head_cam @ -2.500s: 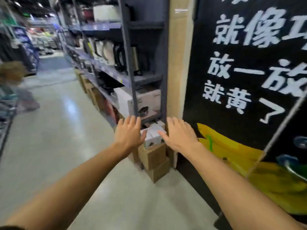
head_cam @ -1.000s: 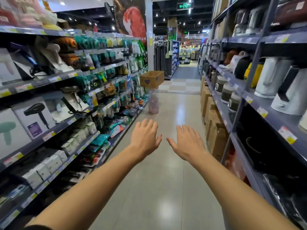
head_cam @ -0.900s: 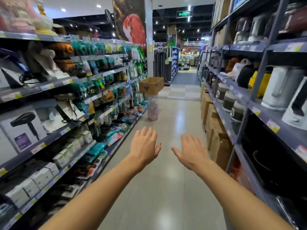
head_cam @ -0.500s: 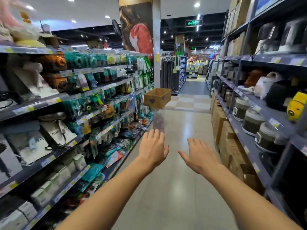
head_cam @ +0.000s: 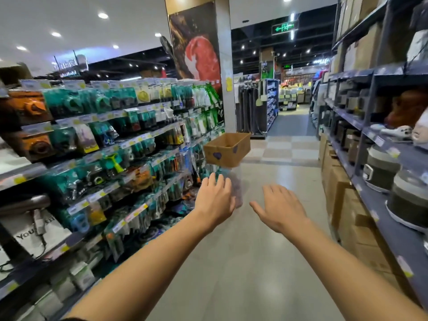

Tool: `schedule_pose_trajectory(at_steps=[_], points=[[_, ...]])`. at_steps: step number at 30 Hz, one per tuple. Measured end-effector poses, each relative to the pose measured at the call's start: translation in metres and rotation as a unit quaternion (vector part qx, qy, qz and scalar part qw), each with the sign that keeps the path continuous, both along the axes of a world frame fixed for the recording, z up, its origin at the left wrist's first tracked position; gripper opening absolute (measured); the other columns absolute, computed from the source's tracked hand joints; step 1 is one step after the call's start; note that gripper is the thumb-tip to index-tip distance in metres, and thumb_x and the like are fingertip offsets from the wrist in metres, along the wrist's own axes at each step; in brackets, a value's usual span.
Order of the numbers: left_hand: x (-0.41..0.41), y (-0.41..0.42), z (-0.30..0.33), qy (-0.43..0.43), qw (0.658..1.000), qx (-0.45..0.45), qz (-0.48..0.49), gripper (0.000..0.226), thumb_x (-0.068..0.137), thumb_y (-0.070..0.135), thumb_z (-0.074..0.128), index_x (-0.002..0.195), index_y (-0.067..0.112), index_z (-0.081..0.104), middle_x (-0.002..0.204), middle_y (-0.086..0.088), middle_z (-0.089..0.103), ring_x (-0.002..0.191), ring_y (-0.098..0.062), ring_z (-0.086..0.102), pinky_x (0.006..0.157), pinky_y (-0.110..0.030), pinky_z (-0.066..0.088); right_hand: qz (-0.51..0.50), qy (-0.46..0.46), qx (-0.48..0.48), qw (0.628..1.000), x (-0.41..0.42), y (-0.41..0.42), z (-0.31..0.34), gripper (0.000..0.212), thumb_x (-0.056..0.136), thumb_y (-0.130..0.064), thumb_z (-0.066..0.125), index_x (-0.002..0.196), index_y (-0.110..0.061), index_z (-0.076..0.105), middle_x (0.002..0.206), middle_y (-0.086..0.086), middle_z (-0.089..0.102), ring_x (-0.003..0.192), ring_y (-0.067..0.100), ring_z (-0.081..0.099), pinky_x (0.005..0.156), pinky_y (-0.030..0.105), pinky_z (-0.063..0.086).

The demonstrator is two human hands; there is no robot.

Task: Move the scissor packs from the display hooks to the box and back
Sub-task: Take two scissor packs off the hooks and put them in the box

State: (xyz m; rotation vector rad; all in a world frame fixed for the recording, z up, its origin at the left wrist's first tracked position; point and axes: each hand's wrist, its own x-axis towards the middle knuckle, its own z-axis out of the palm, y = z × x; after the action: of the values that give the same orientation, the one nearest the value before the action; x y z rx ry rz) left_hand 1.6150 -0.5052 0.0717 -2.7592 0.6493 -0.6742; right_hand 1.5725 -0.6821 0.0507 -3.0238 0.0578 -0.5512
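Both hands, the left hand [head_cam: 215, 200] and the right hand [head_cam: 281, 208], reach forward with fingers straight and hold nothing. The cardboard box [head_cam: 228, 149] stands ahead in the aisle, beside the display hooks [head_cam: 148, 144] full of hanging packs on the left.

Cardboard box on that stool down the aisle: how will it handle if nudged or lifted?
The cardboard box is open-topped and shows nothing inside, so probably light. It overhangs the narrow translucent stool beneath it, so a side push would likely tip or slide it. Thin walls may flex under a one-handed grip.
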Motion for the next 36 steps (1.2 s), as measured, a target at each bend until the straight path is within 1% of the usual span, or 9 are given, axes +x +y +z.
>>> schedule_pose_trajectory(at_steps=[4, 8, 12, 16, 20, 22, 27, 33, 36], points=[[0.077, -0.041, 0.000, 0.015, 1.000, -0.009, 0.021, 0.055, 0.094, 0.045, 0.041, 0.134, 0.008, 0.046, 0.132, -0.015, 0.052, 0.124, -0.033, 0.045, 0.100, -0.044, 0.039, 0.005, 0.015, 0.015, 1.000, 0.082, -0.043, 0.004, 0.047, 0.093, -0.057, 0.039, 0.113, -0.015, 0.048, 0.119, 0.010, 0.057, 0.114, 0.030, 0.051, 0.094, 0.042, 0.043], [0.155, -0.071, -0.012, 0.020, 0.999, -0.009, 0.042, 0.053, 0.093, 0.047, 0.042, 0.129, 0.009, 0.048, 0.128, -0.014, 0.055, 0.120, -0.033, 0.047, 0.096, -0.043, 0.040, 0.016, 0.029, 0.014, 0.999, 0.156, -0.078, -0.011, 0.050, 0.092, -0.059, 0.037, 0.114, -0.015, 0.047, 0.120, 0.011, 0.056, 0.114, 0.031, 0.050, 0.095, 0.042, 0.042], [0.240, -0.107, -0.035, 0.037, 0.998, -0.010, 0.052, 0.053, 0.094, 0.045, 0.041, 0.131, 0.009, 0.047, 0.129, -0.014, 0.054, 0.122, -0.032, 0.047, 0.096, -0.042, 0.040, 0.015, 0.045, 0.009, 0.999, 0.232, -0.123, -0.033, 0.057, 0.093, -0.059, 0.037, 0.126, -0.014, 0.045, 0.126, 0.010, 0.054, 0.119, 0.031, 0.048, 0.099, 0.042, 0.041], [0.336, -0.155, -0.058, 0.048, 0.997, -0.019, 0.051, 0.056, 0.094, 0.044, 0.041, 0.136, 0.008, 0.043, 0.132, -0.016, 0.052, 0.126, -0.035, 0.044, 0.100, -0.043, 0.037, 0.009, 0.054, -0.009, 0.998, 0.322, -0.174, -0.050, 0.054, 0.092, -0.059, 0.038, 0.120, -0.014, 0.046, 0.122, 0.010, 0.055, 0.117, 0.031, 0.049, 0.096, 0.041, 0.041], [0.438, -0.203, -0.060, 0.057, 0.997, -0.031, 0.038, 0.058, 0.094, 0.044, 0.041, 0.138, 0.006, 0.042, 0.134, -0.017, 0.050, 0.128, -0.035, 0.042, 0.100, -0.043, 0.036, 0.003, 0.079, -0.023, 0.997, 0.426, -0.220, -0.042, 0.053, 0.092, -0.059, 0.038, 0.118, -0.013, 0.047, 0.122, 0.010, 0.055, 0.117, 0.030, 0.049, 0.097, 0.041, 0.040], [0.488, -0.226, -0.055, 0.055, 0.997, -0.034, 0.029, 0.057, 0.094, 0.044, 0.041, 0.136, 0.006, 0.042, 0.132, -0.016, 0.051, 0.125, -0.034, 0.043, 0.098, -0.043, 0.036, 0.002, 0.079, -0.028, 0.996, 0.476, -0.238, -0.035, 0.054, 0.092, -0.059, 0.037, 0.119, -0.014, 0.047, 0.122, 0.010, 0.056, 0.116, 0.030, 0.049, 0.097, 0.041, 0.040], [0.592, -0.275, -0.053, 0.069, 0.996, -0.047, 0.020, 0.051, 0.095, 0.043, 0.039, 0.130, 0.008, 0.046, 0.124, -0.014, 0.054, 0.118, -0.033, 0.047, 0.094, -0.042, 0.038, 0.001, 0.085, -0.017, 0.996, 0.582, -0.276, -0.029, 0.056, 0.094, -0.057, 0.037, 0.127, -0.012, 0.045, 0.129, 0.011, 0.053, 0.121, 0.030, 0.048, 0.096, 0.041, 0.039], [0.709, -0.312, -0.072, 0.072, 0.996, -0.038, 0.028, 0.045, 0.095, 0.044, 0.039, 0.122, 0.010, 0.048, 0.119, -0.013, 0.056, 0.115, -0.031, 0.049, 0.092, -0.041, 0.039, 0.024, 0.103, 0.000, 0.994, 0.712, -0.313, -0.046, 0.056, 0.094, -0.057, 0.038, 0.127, -0.012, 0.045, 0.128, 0.011, 0.053, 0.119, 0.031, 0.049, 0.098, 0.042, 0.041], [0.778, -0.329, -0.088, 0.070, 0.996, -0.027, 0.043, 0.042, 0.094, 0.043, 0.039, 0.118, 0.011, 0.050, 0.116, -0.012, 0.057, 0.112, -0.031, 0.050, 0.091, -0.040, 0.040, 0.035, 0.109, -0.002, 0.993, 0.783, -0.334, -0.061, 0.057, 0.093, -0.057, 0.038, 0.129, -0.013, 0.045, 0.131, 0.012, 0.052, 0.121, 0.031, 0.048, 0.101, 0.043, 0.040]])
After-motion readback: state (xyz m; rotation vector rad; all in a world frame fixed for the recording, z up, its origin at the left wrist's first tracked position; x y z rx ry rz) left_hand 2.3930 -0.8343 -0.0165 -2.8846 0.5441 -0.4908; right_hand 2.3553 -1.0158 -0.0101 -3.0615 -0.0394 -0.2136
